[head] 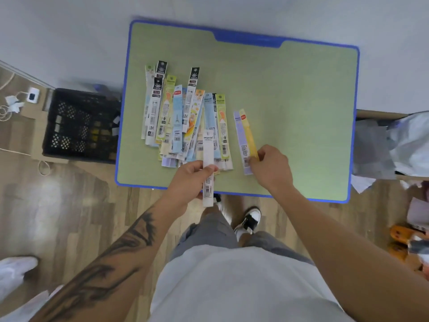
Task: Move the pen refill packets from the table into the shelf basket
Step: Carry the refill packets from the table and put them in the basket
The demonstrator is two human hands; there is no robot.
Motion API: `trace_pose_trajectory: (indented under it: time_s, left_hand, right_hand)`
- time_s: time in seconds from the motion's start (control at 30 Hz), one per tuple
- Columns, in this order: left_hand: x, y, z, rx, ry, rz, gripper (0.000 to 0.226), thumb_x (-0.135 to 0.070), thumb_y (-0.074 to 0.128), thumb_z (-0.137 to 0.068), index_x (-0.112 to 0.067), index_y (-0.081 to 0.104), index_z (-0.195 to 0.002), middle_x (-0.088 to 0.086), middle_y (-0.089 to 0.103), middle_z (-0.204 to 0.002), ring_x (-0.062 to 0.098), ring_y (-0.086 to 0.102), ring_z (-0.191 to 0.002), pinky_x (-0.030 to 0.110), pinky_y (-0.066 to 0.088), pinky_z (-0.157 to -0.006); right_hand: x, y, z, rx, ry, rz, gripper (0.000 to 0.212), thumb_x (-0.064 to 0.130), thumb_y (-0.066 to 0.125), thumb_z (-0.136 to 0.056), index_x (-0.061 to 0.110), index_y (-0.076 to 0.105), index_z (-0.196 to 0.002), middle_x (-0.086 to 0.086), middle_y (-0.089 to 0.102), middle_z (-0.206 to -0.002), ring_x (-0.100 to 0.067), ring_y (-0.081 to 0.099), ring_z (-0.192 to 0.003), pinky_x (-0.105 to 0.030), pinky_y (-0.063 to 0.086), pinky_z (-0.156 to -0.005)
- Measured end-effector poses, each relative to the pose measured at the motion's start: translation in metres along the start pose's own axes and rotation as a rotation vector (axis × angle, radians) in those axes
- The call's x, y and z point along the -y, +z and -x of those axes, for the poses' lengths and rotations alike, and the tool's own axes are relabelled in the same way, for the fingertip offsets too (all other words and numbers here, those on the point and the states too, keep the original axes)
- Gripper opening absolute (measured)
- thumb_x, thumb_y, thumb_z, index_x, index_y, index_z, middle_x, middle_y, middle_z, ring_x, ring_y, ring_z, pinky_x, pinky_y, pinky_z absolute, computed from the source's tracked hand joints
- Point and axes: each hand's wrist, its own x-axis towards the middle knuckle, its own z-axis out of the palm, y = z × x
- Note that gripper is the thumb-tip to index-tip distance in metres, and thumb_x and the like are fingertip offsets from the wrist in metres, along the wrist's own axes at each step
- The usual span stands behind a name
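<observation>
Green table (pixel 290 112), left hand (pixel 188 180) pinching white packet (pixel 208 159), right hand (pixel 271 168) pinching yellow packet (pixel 248 133)

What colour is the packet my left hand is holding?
White, with dark print and barcodes. The packet in the left hand shows in the head view.

One head-worn wide-angle view looks steeply down from above; the blue-rimmed green rectangular table (pixel 290 94) fills its upper middle; wood-pattern floor (pixel 69 205) surrounds it.
</observation>
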Motion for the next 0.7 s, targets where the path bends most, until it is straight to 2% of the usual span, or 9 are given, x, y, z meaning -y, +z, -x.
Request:
trace_pose_trajectory:
  time_s: [0.1,0.2,0.3,0.37,0.47,0.6,0.63,0.7]
  left_hand:
    - [-0.007,0.010,0.007,0.013,0.013,-0.037,0.018,-0.029,0.062,-0.104,-0.019,0.077,-0.106,-0.002,0.072,-0.089,0.012,0.067,-0.072,0.028,0.054,-0.058]
    - [-0.012,0.031,0.016,0.045,0.032,-0.085,0.020,-0.030,0.060,-0.105,-0.020,0.077,-0.105,0.000,0.072,-0.093,0.019,0.067,-0.084,0.032,0.055,-0.066]
    - [-0.015,0.063,0.030,0.082,0.079,-0.181,0.021,-0.032,0.059,-0.105,-0.022,0.077,-0.104,0.001,0.073,-0.103,0.022,0.067,-0.093,0.035,0.057,-0.072]
    - [-0.015,0.090,0.044,0.109,0.102,-0.226,0.022,-0.031,0.058,-0.106,-0.020,0.076,-0.105,0.004,0.072,-0.101,0.023,0.068,-0.089,0.033,0.058,-0.071]
    - [-0.007,0.139,0.070,0.165,0.152,-0.313,0.022,-0.029,0.057,-0.106,-0.018,0.075,-0.103,0.008,0.071,-0.091,0.021,0.068,-0.076,0.031,0.059,-0.062]
    - [0.026,0.213,0.113,0.253,0.182,-0.371,0.020,-0.024,0.058,-0.105,-0.016,0.075,-0.099,0.005,0.070,-0.082,0.016,0.064,-0.063,0.025,0.051,-0.049]
    - [0.036,0.233,0.126,0.285,0.182,-0.387,0.019,-0.023,0.058,-0.105,-0.015,0.075,-0.102,0.003,0.070,-0.081,0.014,0.064,-0.061,0.024,0.050,-0.049]
    - [0.060,0.274,0.151,0.355,0.190,-0.442,0.020,-0.022,0.057,-0.106,-0.013,0.075,-0.104,0.002,0.069,-0.081,0.012,0.064,-0.063,0.026,0.053,-0.053]
  right_hand:
    - [-0.010,-0.010,0.020,-0.036,-0.029,-0.052,0.019,0.026,0.056,-0.094,0.017,0.044,-0.081,-0.009,0.060,-0.080,-0.037,0.056,-0.080,-0.038,0.041,-0.065]
    - [-0.027,-0.019,0.045,-0.004,-0.079,-0.176,0.017,0.022,0.047,-0.101,0.015,0.038,-0.088,-0.015,0.060,-0.078,-0.037,0.058,-0.072,-0.042,0.045,-0.062]
    - [-0.056,-0.030,0.077,-0.010,-0.091,-0.227,0.018,0.025,0.044,-0.107,0.015,0.036,-0.095,-0.009,0.056,-0.075,-0.028,0.052,-0.065,-0.039,0.036,-0.057]
    - [-0.084,-0.038,0.099,-0.056,-0.100,-0.292,0.018,0.026,0.046,-0.108,0.014,0.037,-0.098,-0.006,0.056,-0.074,-0.027,0.052,-0.066,-0.041,0.034,-0.060]
    - [-0.138,-0.047,0.134,-0.125,-0.080,-0.484,0.019,0.030,0.048,-0.108,0.016,0.043,-0.096,-0.001,0.055,-0.072,-0.022,0.052,-0.065,-0.045,0.043,-0.065]
    - [-0.221,-0.057,0.184,-0.239,0.006,-0.718,0.025,0.045,0.045,-0.107,0.042,0.045,-0.083,0.012,0.051,-0.060,-0.015,0.051,-0.059,-0.049,0.054,-0.067]
    - [-0.242,-0.059,0.198,-0.261,0.034,-0.765,0.028,0.046,0.044,-0.107,0.043,0.044,-0.080,0.013,0.048,-0.057,-0.014,0.049,-0.058,-0.049,0.054,-0.067]
    - [-0.285,-0.063,0.226,-0.313,0.087,-0.874,0.029,0.044,0.044,-0.108,0.035,0.042,-0.080,0.012,0.045,-0.057,-0.015,0.047,-0.057,-0.048,0.050,-0.065]
